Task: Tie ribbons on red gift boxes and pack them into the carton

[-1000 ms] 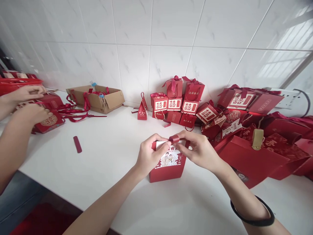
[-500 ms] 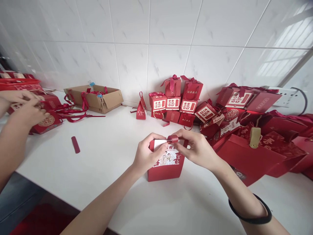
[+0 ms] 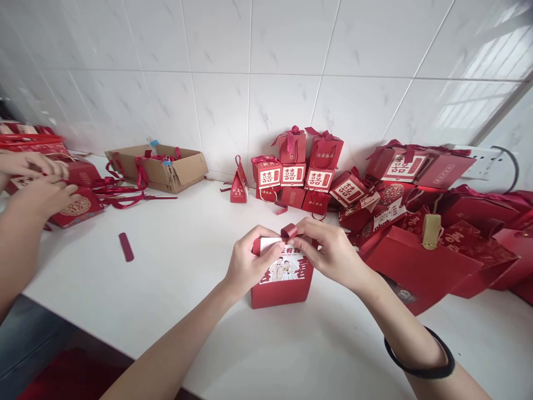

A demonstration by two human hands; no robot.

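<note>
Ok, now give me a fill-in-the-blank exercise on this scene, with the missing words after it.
1. The box between the left hand and right hand is mostly ____ in colour.
2. The band circles the ____ forearm.
3. The clips on the carton are ____ in colour.
4. The wall is covered in white ____.

Missing words: red; right; blue; tiles.

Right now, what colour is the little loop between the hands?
The loop is shiny dark red; it shows best in the head view.
</note>
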